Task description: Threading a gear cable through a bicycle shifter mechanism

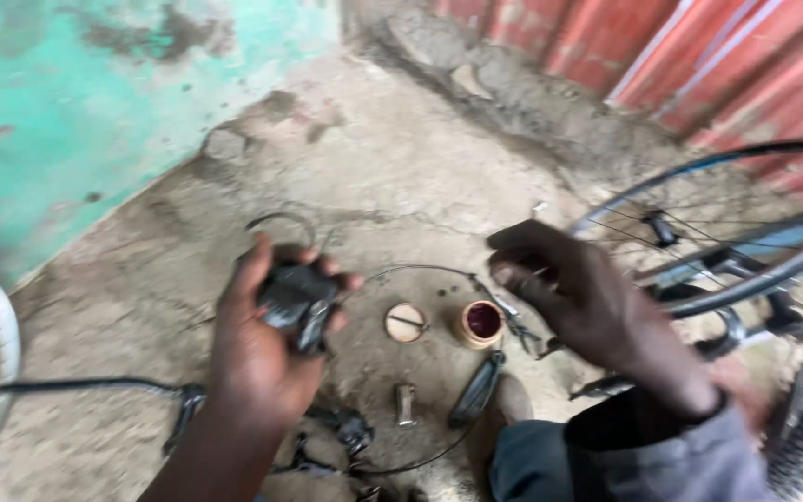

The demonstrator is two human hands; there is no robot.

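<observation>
A cracked, dusty concrete floor (401, 167) meets a turquoise wall (76, 102). The left hand (262, 344) curls its fingers around a dark grey metal bicycle part (297, 302). On the ground lie a round tan lid (406, 323) and a small open tin (481, 323). The right hand (587, 302), fingers bent, pinches a thin wire (536, 272) beside a black-rimmed spoked bicycle wheel (717, 223).

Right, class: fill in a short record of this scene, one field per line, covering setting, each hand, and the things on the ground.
Setting: bare concrete ground by a red corrugated wall
Left hand: holds a dark bicycle part
Right hand: raised, fingers curled; contents unclear
Ground: small open tin, its lid, thin cable
Right side: bicycle wheel
</observation>
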